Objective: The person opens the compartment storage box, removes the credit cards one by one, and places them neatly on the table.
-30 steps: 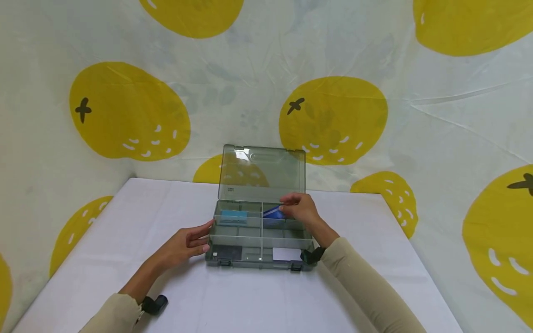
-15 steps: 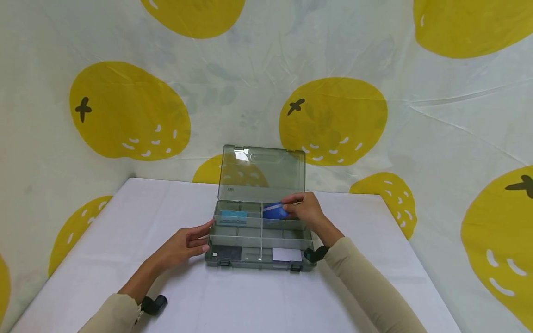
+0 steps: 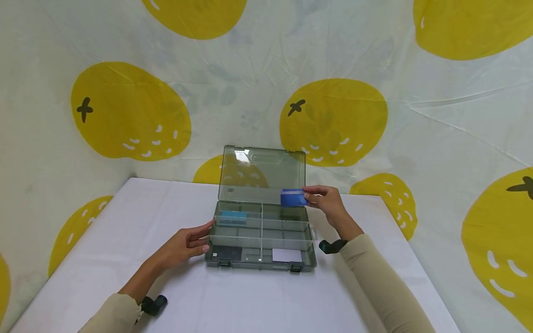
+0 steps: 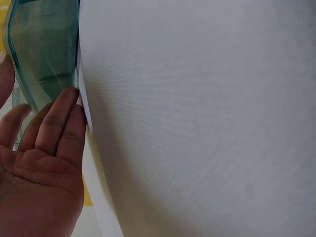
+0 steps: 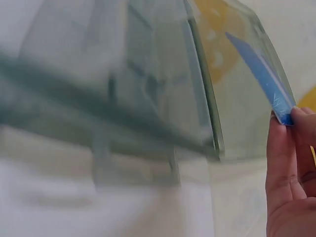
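Observation:
A clear grey divided box [image 3: 261, 266] stands on the white table with its lid [image 3: 262, 175] raised. My right hand [image 3: 329, 201] pinches a blue card [image 3: 293, 197] by its right end, above the box's back right compartment. In the right wrist view the blue card [image 5: 264, 74] sits between thumb and fingers of the hand [image 5: 291, 173]. My left hand [image 3: 183, 245] rests its fingers against the box's left side; the left wrist view shows the hand [image 4: 44, 163] with extended fingers at the box wall [image 4: 49, 49].
Inside the box, a light blue card [image 3: 233, 217] lies in the back left compartment, a dark card [image 3: 226, 252] in the front left and a white card [image 3: 286, 255] in the front right. A cloth [image 3: 250, 60] with yellow fruit prints hangs behind the table [image 3: 233, 300].
My right hand has lifted the blue card up and to the right, out of the back right compartment. My left hand has stayed at the box's side.

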Motion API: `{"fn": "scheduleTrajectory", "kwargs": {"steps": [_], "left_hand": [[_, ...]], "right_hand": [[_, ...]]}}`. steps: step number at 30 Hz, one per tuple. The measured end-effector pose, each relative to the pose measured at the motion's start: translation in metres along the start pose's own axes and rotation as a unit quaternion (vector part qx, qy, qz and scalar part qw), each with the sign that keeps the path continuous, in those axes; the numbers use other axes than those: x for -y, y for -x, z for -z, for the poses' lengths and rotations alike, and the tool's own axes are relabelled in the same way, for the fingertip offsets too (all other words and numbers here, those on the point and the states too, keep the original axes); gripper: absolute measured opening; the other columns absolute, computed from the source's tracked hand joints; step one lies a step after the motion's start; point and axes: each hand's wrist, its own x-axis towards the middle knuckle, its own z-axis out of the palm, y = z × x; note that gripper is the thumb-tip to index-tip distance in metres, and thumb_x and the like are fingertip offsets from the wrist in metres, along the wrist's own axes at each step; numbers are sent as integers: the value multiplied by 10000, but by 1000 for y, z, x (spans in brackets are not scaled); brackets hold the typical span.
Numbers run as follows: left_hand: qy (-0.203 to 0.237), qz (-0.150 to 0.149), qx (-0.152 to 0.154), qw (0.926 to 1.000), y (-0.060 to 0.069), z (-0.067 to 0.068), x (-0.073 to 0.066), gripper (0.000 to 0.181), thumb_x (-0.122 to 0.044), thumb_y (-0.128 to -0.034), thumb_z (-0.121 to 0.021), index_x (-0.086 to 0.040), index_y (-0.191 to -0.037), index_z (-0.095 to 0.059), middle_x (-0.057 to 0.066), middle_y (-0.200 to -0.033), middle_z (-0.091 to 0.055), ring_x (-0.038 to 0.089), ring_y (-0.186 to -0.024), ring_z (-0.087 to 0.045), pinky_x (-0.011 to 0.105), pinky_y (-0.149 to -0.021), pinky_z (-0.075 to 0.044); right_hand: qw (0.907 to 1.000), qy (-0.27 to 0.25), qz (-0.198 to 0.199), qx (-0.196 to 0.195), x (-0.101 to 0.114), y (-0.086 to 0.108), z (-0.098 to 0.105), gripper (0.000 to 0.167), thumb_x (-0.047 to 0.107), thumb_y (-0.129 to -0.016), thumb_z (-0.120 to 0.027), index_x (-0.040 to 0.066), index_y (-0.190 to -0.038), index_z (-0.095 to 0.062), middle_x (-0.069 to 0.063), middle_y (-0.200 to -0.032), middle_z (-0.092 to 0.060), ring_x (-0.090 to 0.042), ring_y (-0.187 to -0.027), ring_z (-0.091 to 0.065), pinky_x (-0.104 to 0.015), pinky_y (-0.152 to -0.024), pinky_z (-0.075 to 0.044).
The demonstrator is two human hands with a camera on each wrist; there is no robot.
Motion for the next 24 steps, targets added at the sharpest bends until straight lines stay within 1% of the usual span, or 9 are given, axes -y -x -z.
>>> {"fn": "scheduleTrajectory", "kwargs": {"steps": [4, 8, 12, 15, 20, 24], "left_hand": [[-26, -108, 42, 9999, 1, 1, 1, 807, -161, -1021, -726, -78, -1685, -275, 194, -1743, -266, 482, -1513, -440, 354, -1153, -504], [31, -99, 60, 9999, 1, 1, -1, 812, -158, -1017, -730, -72, -1684, -274, 192, -1743, -266, 479, -1515, -439, 367, -1156, -501], [116, -33, 67, 9999, 0, 1, -1, 822, -149, -1015, -731, -75, -1687, -265, 180, -1748, -261, 468, -1526, -426, 316, -1149, -506], [186, 32, 64, 9998, 0, 0, -1, 825, -147, -1014, -734, -84, -1690, -264, 169, -1751, -262, 461, -1532, -421, 275, -1138, -511], [200, 86, 54, 9997, 0, 0, -1, 827, -153, -1014, -735, -95, -1691, -265, 158, -1753, -263, 458, -1533, -423, 283, -1133, -517], [99, 70, 43, 9999, -1, -1, -1, 830, -165, -1014, -737, -94, -1692, -263, 157, -1752, -267, 453, -1530, -429, 286, -1139, -511]], "right_hand": [[9995, -142, -223, -178, -2, -5, 21, 363, 128, -997, -759, 37, -1347, -723, -127, -1346, -678, -157, -989, -755, -245, -870, -653], [9984, -199, -450, -278, -4, -8, 40, 409, 165, -1007, -752, 91, -1406, -696, -96, -1418, -628, -187, -1104, -702, -206, -915, -630], [9963, -378, -657, -398, -8, -13, 56, 436, 164, -1003, -757, 127, -1431, -684, -44, -1404, -622, -190, -1150, -676, -182, -916, -620], [9947, -474, -765, -492, -12, -16, 65, 445, 156, -1001, -758, 151, -1440, -681, -10, -1383, -620, -186, -1167, -664, -165, -900, -617], [9938, -501, -825, -558, -20, -19, 76, 462, 138, -1017, -732, 148, -1472, -651, 15, -1353, -608, -189, -1194, -628, -156, -912, -609], [9919, -557, -1004, -542, -24, -19, 82, 486, 104, -1035, -697, 141, -1511, -611, 20, -1360, -598, -192, -1215, -604, -169, -942, -606]]}}
